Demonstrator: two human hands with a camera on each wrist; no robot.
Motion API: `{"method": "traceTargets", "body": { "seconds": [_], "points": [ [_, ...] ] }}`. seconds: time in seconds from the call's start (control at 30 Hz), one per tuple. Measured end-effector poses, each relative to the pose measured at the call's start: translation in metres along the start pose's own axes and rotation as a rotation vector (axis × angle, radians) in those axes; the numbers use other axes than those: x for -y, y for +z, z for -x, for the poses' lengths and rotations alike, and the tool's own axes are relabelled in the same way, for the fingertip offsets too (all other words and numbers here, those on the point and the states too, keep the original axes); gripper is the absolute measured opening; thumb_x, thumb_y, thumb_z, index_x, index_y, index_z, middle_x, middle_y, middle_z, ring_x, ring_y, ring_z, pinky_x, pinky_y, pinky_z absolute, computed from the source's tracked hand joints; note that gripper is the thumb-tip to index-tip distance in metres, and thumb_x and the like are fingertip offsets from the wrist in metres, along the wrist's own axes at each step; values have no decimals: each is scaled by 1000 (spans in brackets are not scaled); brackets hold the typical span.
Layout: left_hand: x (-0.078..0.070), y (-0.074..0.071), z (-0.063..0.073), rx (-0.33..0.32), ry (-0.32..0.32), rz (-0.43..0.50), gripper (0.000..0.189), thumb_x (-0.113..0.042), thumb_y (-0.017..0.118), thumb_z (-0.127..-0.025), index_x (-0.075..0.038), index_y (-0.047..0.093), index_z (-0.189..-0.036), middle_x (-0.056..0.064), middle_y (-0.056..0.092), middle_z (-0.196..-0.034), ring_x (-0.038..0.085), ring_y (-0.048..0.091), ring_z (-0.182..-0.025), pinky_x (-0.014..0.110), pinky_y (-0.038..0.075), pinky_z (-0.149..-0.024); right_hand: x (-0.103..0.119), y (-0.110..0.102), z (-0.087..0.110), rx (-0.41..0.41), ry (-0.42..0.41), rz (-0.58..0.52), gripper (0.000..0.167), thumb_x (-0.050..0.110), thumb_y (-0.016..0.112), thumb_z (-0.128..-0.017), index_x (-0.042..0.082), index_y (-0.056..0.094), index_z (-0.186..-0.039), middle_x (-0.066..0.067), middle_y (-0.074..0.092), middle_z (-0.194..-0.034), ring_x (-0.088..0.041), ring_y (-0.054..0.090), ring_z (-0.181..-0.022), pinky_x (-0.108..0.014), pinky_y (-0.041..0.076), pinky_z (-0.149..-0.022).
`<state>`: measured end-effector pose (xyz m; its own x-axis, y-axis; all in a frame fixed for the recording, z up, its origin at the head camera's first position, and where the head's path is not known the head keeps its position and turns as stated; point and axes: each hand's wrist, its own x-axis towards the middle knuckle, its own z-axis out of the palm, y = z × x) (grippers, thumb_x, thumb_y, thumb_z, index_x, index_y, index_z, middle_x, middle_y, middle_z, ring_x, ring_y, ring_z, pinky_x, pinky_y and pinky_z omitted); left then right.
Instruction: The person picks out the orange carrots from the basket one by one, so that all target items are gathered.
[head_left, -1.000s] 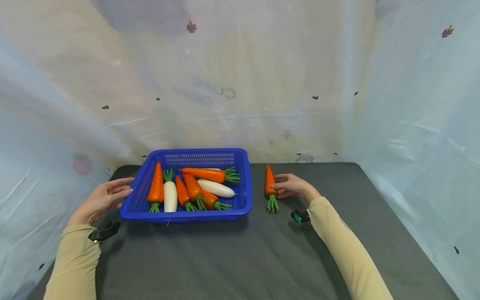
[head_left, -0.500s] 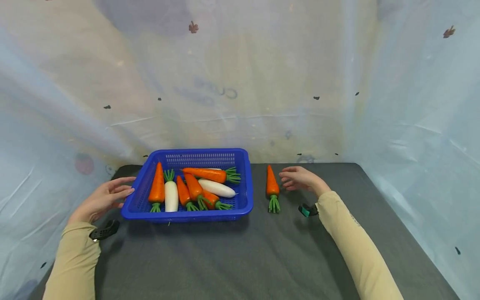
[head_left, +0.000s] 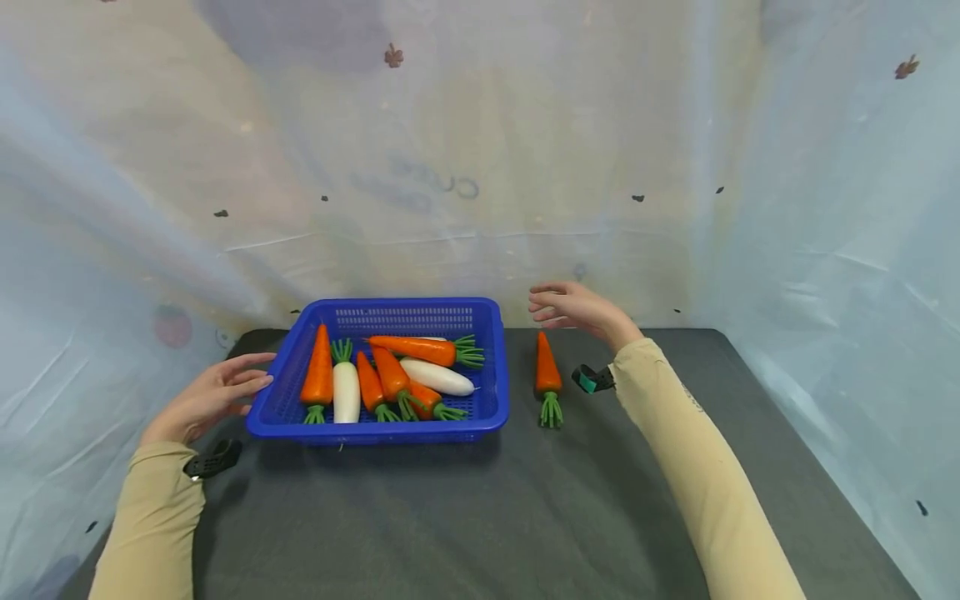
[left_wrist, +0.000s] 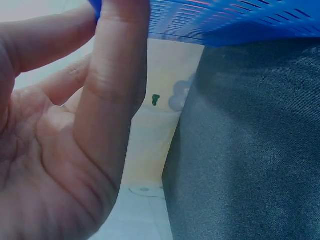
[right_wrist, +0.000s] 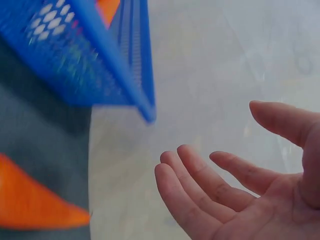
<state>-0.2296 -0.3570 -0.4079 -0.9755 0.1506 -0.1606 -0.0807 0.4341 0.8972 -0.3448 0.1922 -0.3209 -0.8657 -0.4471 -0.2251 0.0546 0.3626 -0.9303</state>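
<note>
A blue plastic basket (head_left: 375,431) holds several orange carrots (head_left: 318,371) with green tops and white radishes (head_left: 346,392). At its left rim is my left hand (head_left: 213,396); in the left wrist view, thumb and fingers (left_wrist: 112,75) meet the rim and appear to pinch it. Right of the basket, a single carrot (head_left: 547,367) lies on the dark cloth, its green top towards me. My right hand (head_left: 577,310) is raised above and behind that carrot's tip. In the right wrist view its fingers (right_wrist: 200,190) are spread loosely, holding nothing, apart from the basket.
A dark grey cloth (head_left: 450,517) covers the table. Pale plastic sheeting (head_left: 480,167) hangs close behind the table and along both sides. Black wrist straps (head_left: 213,460) sit below the hands.
My right hand has let go of the single carrot, drawn back to the right, then risen up and leftward towards the back. The left hand and the basket have stayed in place.
</note>
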Motion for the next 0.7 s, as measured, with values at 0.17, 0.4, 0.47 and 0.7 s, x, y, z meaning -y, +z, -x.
{"method": "traceTargets", "body": {
  "seconds": [0.17, 0.4, 0.47, 0.7],
  "points": [
    [-2, 2, 1, 1, 2, 15, 71, -36, 57, -96, -1, 23, -148, 32, 42, -135, 18, 63, -96, 43, 54, -80, 14, 24, -13, 64, -35, -11, 51, 24, 50, -101, 4, 35, -146, -24, 47, -135, -39, 48, -122, -47, 40, -100],
    [-4, 5, -5, 11, 24, 21, 68, -33, 57, -97, -2, 24, -148, 32, 41, -136, 18, 64, -97, 45, 53, -80, 23, 52, -24, 152, -74, -54, 51, 24, 52, -100, 5, 37, -145, -23, 43, -140, -38, 45, -126, -48, 35, -104],
    [-6, 5, -7, 16, 30, 11, 67, -33, 56, -97, -1, 25, -148, 32, 41, -136, 17, 63, -98, 44, 53, -80, 22, 60, -28, 173, -78, -52, 51, 24, 51, -101, 4, 36, -145, -21, 43, -141, -37, 45, -126, -47, 34, -105],
    [-9, 6, -7, 37, 24, 11, 69, -32, 56, -98, 0, 22, -149, 34, 38, -138, 17, 62, -100, 45, 53, -81, 20, 88, -44, 223, -43, -15, 54, 26, 52, -100, 2, 35, -145, -19, 40, -144, -36, 41, -130, -47, 30, -107]
  ]
}}
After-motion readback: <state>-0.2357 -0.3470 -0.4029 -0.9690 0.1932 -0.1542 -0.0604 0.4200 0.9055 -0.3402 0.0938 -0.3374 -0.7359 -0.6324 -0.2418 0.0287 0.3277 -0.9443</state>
